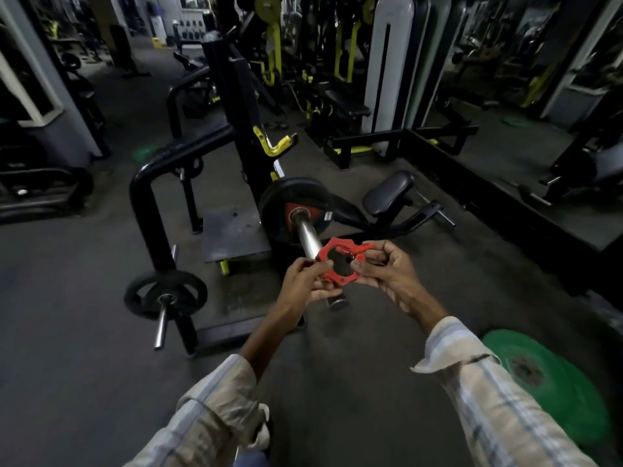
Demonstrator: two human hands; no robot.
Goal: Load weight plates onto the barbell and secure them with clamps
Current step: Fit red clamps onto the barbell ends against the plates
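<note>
A red plastic barbell clamp (338, 264) is held between both my hands in front of the barbell's end. My left hand (305, 284) pinches its left edge, and my right hand (387, 267) grips its right side by the lever. Behind it, the barbell's steel sleeve (308, 235) points toward me with a black weight plate (296, 205), red at the hub, loaded on it. The sleeve's end cap (337, 303) shows just below my hands. The clamp's ring hides part of the sleeve; I cannot tell whether it is on the sleeve.
A green weight plate (553, 382) lies flat on the floor at lower right. A black machine frame (148, 203) with a small plate (165, 294) on a peg stands to the left. A padded seat (389, 192) and low black rails sit behind the barbell.
</note>
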